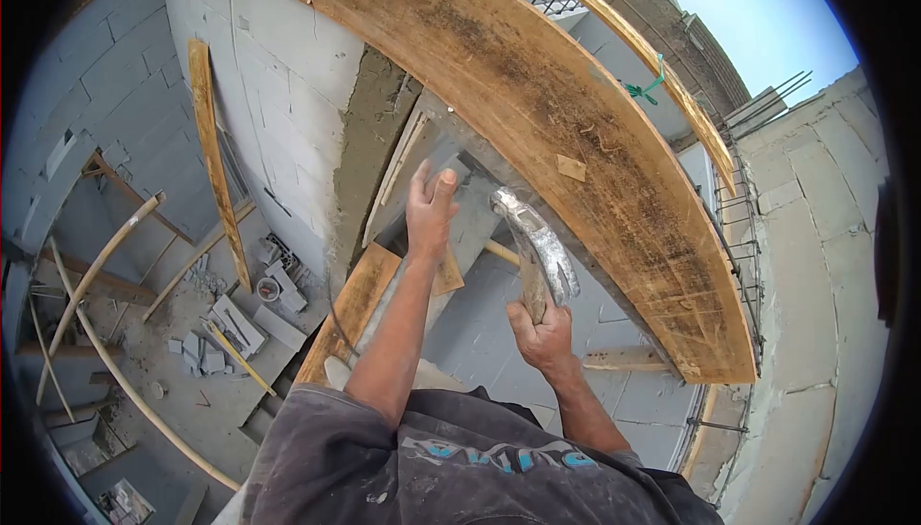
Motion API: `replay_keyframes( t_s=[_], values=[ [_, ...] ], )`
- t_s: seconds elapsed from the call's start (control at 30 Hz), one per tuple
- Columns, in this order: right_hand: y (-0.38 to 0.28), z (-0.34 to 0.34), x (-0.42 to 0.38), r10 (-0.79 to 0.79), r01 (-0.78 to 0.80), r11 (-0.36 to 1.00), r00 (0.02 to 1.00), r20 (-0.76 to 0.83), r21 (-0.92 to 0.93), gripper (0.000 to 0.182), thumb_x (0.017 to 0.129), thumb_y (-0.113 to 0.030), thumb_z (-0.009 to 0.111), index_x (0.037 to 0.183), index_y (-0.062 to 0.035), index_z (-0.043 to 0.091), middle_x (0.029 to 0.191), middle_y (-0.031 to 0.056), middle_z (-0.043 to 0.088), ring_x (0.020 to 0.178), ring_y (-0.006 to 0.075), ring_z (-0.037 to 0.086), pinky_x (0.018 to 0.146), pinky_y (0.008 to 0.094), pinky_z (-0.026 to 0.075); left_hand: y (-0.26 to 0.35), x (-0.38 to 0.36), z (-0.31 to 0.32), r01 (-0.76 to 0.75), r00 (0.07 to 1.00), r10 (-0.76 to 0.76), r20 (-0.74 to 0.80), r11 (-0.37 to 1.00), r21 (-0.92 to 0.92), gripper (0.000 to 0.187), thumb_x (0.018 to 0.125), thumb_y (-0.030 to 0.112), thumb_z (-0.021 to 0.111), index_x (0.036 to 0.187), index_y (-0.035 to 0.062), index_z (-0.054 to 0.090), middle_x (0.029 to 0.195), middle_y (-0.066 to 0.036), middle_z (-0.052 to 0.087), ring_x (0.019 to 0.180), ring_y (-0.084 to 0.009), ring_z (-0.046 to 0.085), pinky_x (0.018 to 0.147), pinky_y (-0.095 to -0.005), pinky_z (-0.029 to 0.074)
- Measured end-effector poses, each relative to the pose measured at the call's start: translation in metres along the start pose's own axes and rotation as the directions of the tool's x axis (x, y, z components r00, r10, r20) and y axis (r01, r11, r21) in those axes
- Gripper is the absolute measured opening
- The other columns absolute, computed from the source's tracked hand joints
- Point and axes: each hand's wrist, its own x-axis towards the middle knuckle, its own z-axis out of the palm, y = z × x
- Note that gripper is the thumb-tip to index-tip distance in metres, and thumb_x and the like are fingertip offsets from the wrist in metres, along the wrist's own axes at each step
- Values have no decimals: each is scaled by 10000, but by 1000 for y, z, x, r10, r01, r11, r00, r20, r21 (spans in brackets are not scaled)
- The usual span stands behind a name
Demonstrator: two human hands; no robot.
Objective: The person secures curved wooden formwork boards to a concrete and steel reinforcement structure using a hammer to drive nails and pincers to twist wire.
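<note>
My right hand (544,338) is wrapped round the wooden handle of a claw hammer (547,242). The worn metal head is raised in front of me, close to the lower edge of a long wooden plank (537,93). My left hand (431,210) is lifted beside the hammer, its fingers stretched and slightly blurred, with nothing visible in it. Behind that hand are thin wooden strips (395,165) by a grey mortared wall edge (369,131). A small square wood piece (571,168) sits on the plank's face.
A short board (350,309) lies by my left forearm. Lower left, the floor holds broken blocks (235,323), a bucket (268,289) and curved poles (144,400). A tall board (213,160) leans on the block wall (278,74). Rebar (739,237) runs beyond the plank.
</note>
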Motion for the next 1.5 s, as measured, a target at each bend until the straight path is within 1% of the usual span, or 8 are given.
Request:
replay_keyframes(
  t_s=[0.1,0.27,0.5,0.6,0.77,0.97,1.07,1.5],
  values=[
    [20,20,-10,-36,40,995,998,-51,96,296,877,-220,741,971,-7,559,650,124,611,554,311,641,539,404,509,-18,-50,-54,87,975,-70,-211,993,75,651,917,568,626,1252,20,517,1165,-130,609,998,-197,616,733,-316,528],
    [36,56,-18,-163,165,969,986,-25,187,327,813,-180,788,990,-17,566,708,155,657,638,346,680,560,413,520,-26,-108,-56,649,760,-643,99,742,-168,461,976,470,569,1143,41,597,1100,-85,635,994,-198,633,805,-370,564],
    [36,81,-28,-191,161,913,981,43,374,288,839,-121,768,1012,18,585,753,126,615,612,285,640,535,382,504,7,-72,-50,240,932,-339,-128,842,-482,317,1027,197,511,1299,37,535,971,-54,663,868,-175,669,750,-345,590],
    [50,84,-35,-74,10,889,990,122,458,295,845,-197,761,960,-15,560,731,178,620,672,373,650,601,439,508,25,-69,-39,177,961,-253,-107,867,-466,270,1036,162,487,1280,58,543,841,-1,622,727,-135,648,662,-288,574],
    [94,83,-56,-108,79,893,993,41,442,305,855,-201,747,1021,-2,585,766,168,610,677,364,618,636,430,506,40,-70,-28,11,963,-134,-235,888,-461,285,1064,194,446,1332,114,501,827,9,597,678,-98,586,641,-281,517],
    [122,48,-66,108,-168,869,982,153,466,378,839,-202,756,1132,-14,610,962,155,643,897,336,635,803,415,514,48,-66,0,-71,975,19,-221,970,-231,302,1062,214,471,1332,78,482,779,28,489,599,-58,423,554,-234,388],
    [130,43,-54,-50,65,941,997,-55,332,330,805,-154,769,1069,-24,619,1012,136,641,960,333,622,838,418,502,29,-68,4,-100,974,80,-210,992,-83,237,1059,210,477,1246,68,506,769,29,470,595,-52,399,550,-220,375],
    [109,49,13,-226,269,867,963,-150,420,294,767,-69,776,986,-55,580,946,118,638,854,319,637,745,406,518,-19,-91,46,-94,981,113,-161,988,123,186,1065,241,471,1144,84,533,780,45,505,648,-29,457,565,-185,397]
  ],
)
